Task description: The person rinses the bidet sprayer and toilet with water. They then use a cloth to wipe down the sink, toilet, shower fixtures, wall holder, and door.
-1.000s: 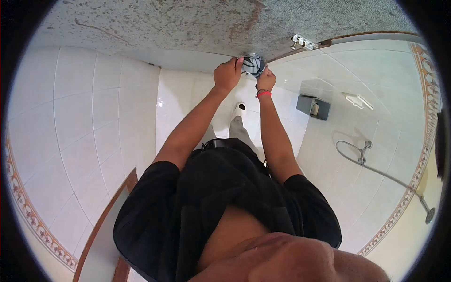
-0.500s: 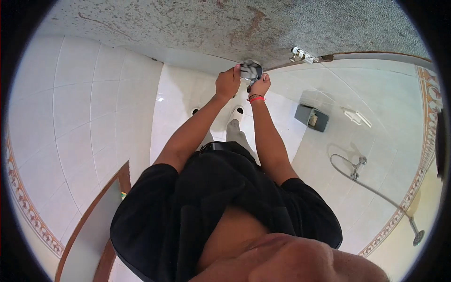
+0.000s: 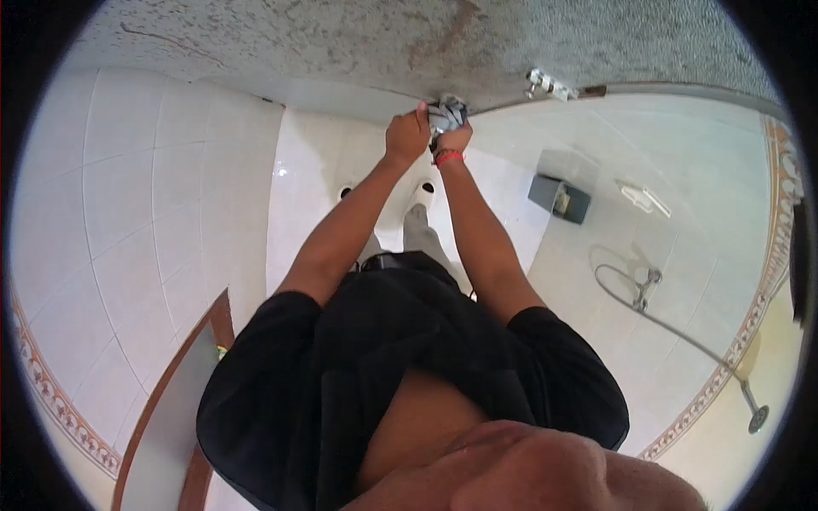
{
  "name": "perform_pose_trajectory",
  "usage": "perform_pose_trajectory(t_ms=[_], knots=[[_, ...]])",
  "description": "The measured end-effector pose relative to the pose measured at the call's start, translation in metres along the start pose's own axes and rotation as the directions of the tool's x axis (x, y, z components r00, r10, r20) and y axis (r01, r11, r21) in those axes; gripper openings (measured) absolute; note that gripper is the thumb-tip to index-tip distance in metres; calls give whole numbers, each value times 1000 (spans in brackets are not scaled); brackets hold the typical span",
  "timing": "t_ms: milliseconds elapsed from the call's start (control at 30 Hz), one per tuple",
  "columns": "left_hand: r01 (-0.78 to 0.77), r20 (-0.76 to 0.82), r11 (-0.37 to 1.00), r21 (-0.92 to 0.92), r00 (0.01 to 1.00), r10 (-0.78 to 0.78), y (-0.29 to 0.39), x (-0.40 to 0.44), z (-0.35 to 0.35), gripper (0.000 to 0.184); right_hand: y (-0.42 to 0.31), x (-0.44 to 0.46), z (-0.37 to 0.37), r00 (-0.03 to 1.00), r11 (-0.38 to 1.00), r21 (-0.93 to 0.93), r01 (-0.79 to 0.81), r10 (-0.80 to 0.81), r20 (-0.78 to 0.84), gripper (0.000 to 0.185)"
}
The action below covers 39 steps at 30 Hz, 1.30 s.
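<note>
In the head view, a crumpled grey and white cloth is bunched between my two hands, close against the grey speckled door panel. My left hand is closed on the cloth's left side, its thumb uppermost. From the right, my right hand grips it lower down, its fingers partly hidden by the folds. A red band and a dark band circle the right wrist. Whether the cloth wraps something, I cannot tell.
A metal slide bolt sits on the panel's edge at right. A grey bin, a white wall holder and a shower hose are along the right wall. A brown-framed door stands at lower left.
Both hands and the cloth have shifted slightly left and up in view. My right hand has turned, and its fingers are now tucked more behind the cloth. The camera view has shifted slightly.
</note>
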<state>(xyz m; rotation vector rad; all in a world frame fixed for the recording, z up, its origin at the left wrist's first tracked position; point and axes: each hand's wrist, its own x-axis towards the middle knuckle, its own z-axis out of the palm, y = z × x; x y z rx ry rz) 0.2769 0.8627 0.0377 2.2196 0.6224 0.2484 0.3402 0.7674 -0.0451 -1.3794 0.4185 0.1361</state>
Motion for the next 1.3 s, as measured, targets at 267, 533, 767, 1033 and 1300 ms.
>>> perform_pose_trajectory(t_ms=[267,533,767,1033,1300], knots=[[-22,30,999,27,999,21,-28,3,54,39,8,2,-15,982,956,-252,147,-172,-80,23],[-600,116,793,108,800,589,-69,19,75,29,-51,-33,6,995,998,-3,-68,67,-75,20],[-136,91,986,-98,985,145,-26,9,19,28,-27,-28,25,989,991,108,84,-97,116,22],[-316,204,949,-16,928,312,-49,19,50,22,-5,-5,-13,987,988,-131,82,-62,151,17],[-219,273,975,36,941,201,-55,21,37,48,11,-6,-2,902,935,331,-130,-27,431,41]])
